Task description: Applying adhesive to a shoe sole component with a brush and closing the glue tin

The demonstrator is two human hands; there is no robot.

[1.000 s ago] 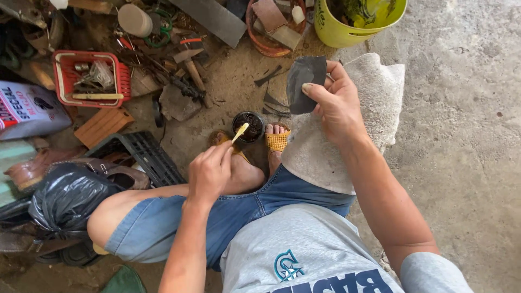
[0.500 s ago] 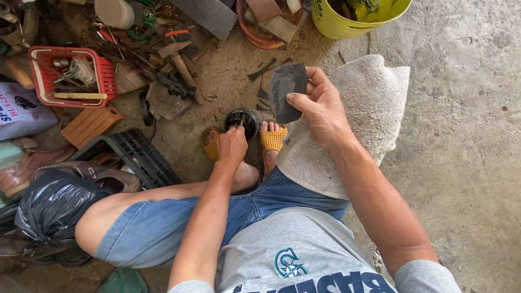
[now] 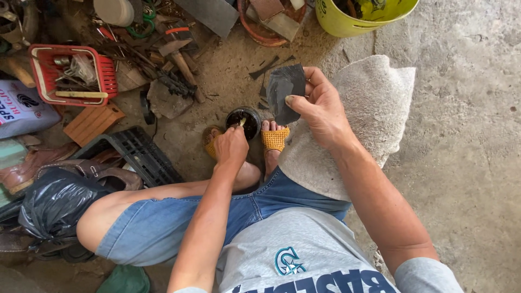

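Observation:
My right hand (image 3: 320, 111) pinches a dark grey, flat piece of rubber-like material (image 3: 285, 92) and holds it up over a pale cloth (image 3: 374, 103) that lies across my right knee. My left hand (image 3: 230, 146) grips a small brush with a pale handle (image 3: 241, 122), whose tip dips into a small round black tin (image 3: 244, 122) on the ground between my feet. My feet wear yellow woven sandals (image 3: 274, 138). I sit low, in blue denim shorts.
A yellow-green bucket (image 3: 353, 21) stands at the top. A red basket of small tools (image 3: 73, 76), a hammer (image 3: 179, 57), scrap pieces, a black crate (image 3: 130, 154), brown shoes and a black plastic bag (image 3: 54, 203) crowd the left side. Bare concrete lies on the right.
My left hand has come down from mid-air and put the brush tip into the black tin. The right hand has held the dark piece in about the same place.

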